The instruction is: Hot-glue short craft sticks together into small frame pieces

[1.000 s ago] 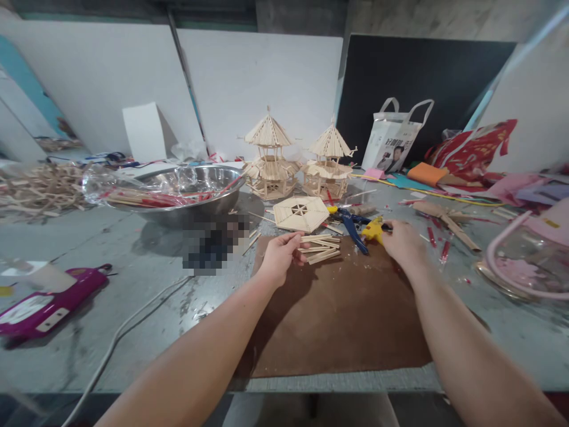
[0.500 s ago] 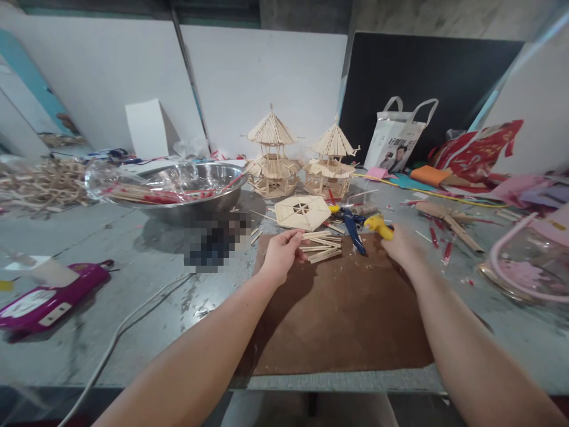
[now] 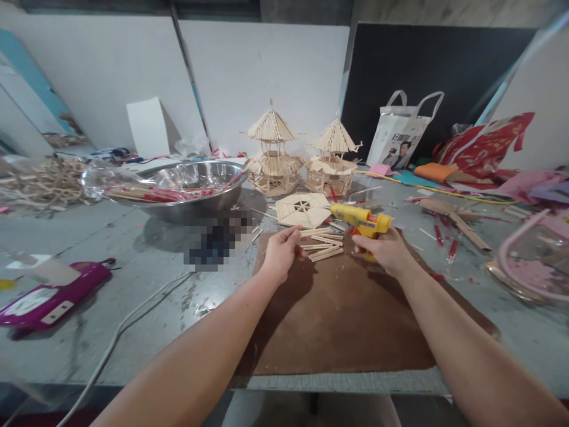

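Note:
My right hand [image 3: 386,249] is wrapped round the grip of a yellow hot glue gun [image 3: 360,216], whose nozzle points left over the edge of a flat hexagonal panel of wooden sticks [image 3: 287,214]. Thumb and fingers of my left hand [image 3: 283,254] are pinched together at the left end of a thin wooden stick [image 3: 316,232]. Several more short sticks [image 3: 326,254] lie fanned out just right of those fingers, on the brown mat [image 3: 338,320]. Two pagoda models made of sticks, a taller one [image 3: 272,148] and a shorter one [image 3: 335,155], stand behind the panel.
A steel bowl [image 3: 178,207] with plastic-wrapped sticks stands at the left. A purple power strip [image 3: 57,296] and a grey cable [image 3: 118,335] lie nearer. On the right are red scraps [image 3: 452,250], a clear bag with pink trim [image 3: 520,261] and a white paper bag [image 3: 398,139].
My right hand has lifted the glue gun and brought it left, its nozzle now turned toward the panel. My left hand has stayed in about the same place.

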A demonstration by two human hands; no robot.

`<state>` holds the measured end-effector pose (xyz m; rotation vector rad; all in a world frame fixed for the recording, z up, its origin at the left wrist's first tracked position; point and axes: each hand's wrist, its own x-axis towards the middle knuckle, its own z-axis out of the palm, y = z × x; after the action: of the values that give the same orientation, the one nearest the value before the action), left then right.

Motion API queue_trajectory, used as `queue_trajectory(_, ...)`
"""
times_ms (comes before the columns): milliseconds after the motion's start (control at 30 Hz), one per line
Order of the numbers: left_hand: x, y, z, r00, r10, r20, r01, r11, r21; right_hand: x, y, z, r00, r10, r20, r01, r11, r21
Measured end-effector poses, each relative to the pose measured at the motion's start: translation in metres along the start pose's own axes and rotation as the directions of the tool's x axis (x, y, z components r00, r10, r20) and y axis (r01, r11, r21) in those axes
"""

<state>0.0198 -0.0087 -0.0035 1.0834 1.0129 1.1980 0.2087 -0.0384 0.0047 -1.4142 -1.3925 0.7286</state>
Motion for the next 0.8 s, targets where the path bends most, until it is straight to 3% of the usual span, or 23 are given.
queue_trajectory(167,0.0,0.001,-0.001,1.0,-0.013,-0.003,0.013,1.0,-0.014,-0.007,0.002,0.015,0.993,-0.077,0.086,0.08,0.996,-0.035)
queue_trajectory(367,0.002,-0.001,-0.001,1.0,-0.013,-0.008,0.013,1.0,-0.004,-0.006,0.007,0.017,0.971,-0.176,0.159,0.201,0.966,-0.163)
queue_trajectory(800,-0.001,0.001,0.001,1.0,-0.004,-0.012,0.004,1.0,-0.002,-0.009,0.001,0.019,0.962,-0.2,0.185,0.236,0.951,-0.198)
